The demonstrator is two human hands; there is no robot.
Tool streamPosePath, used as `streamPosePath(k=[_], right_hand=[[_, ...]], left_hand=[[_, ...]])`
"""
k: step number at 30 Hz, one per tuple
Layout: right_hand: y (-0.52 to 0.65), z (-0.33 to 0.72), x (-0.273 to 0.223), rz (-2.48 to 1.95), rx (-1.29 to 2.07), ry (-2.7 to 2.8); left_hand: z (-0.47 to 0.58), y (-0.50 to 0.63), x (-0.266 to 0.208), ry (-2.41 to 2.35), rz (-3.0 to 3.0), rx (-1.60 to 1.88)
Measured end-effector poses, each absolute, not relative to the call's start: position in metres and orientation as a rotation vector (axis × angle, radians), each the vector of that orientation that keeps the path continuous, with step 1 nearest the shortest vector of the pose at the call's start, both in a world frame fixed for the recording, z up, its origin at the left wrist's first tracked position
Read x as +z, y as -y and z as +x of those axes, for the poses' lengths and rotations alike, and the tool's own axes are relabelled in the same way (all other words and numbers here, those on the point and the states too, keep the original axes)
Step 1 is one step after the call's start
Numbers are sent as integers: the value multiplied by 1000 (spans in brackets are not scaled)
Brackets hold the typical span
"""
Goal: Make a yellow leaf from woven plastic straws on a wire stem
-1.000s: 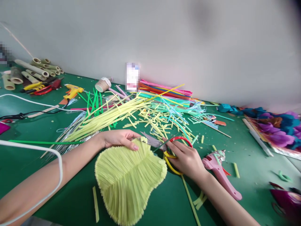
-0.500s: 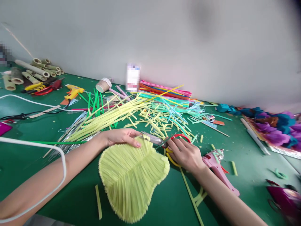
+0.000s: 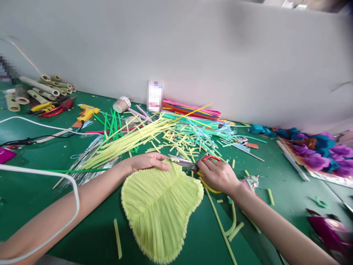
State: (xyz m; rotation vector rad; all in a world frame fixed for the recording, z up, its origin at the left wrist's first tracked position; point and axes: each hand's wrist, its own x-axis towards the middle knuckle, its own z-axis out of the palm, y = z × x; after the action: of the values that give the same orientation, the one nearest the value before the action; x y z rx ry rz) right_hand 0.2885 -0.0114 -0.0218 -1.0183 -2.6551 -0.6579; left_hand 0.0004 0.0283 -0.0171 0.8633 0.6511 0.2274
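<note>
A leaf shape (image 3: 162,209) made of pale yellow-green pipe cleaner strips hangs over the table, its wide end towards me. My left hand (image 3: 153,162) pinches its far edge, thumb on top and fingers beneath. In my right hand (image 3: 219,176) is a pair of scissors (image 3: 182,162) with red and yellow handles. Their blades point left and lie at the leaf's far tip, close to my left fingers. Whether the blades are closed on a strip I cannot make out.
Behind the hands lie long pale-green pipe cleaners (image 3: 124,143) and several cut bits. A yellow glue gun (image 3: 86,112), pliers (image 3: 41,107) and bamboo tubes (image 3: 45,92) are at left. Purple and blue flowers (image 3: 320,151) sit at right. A white cable (image 3: 74,191) crosses before my left arm.
The leaf and both hands appear slightly further right, while the camera view has shifted a little. The scissors stay at the leaf's tip. More cut pieces show below my right wrist.
</note>
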Motion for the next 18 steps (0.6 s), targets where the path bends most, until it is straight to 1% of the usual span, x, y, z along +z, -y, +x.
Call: streamPosePath(k=[10, 18], right_hand=[[11, 290, -23, -950, -687, 2628], [16, 292, -28, -1026, -642, 2624]], left_hand=[[1, -32, -29, -624, 855, 233], [5, -29, -29, -653, 830, 223]])
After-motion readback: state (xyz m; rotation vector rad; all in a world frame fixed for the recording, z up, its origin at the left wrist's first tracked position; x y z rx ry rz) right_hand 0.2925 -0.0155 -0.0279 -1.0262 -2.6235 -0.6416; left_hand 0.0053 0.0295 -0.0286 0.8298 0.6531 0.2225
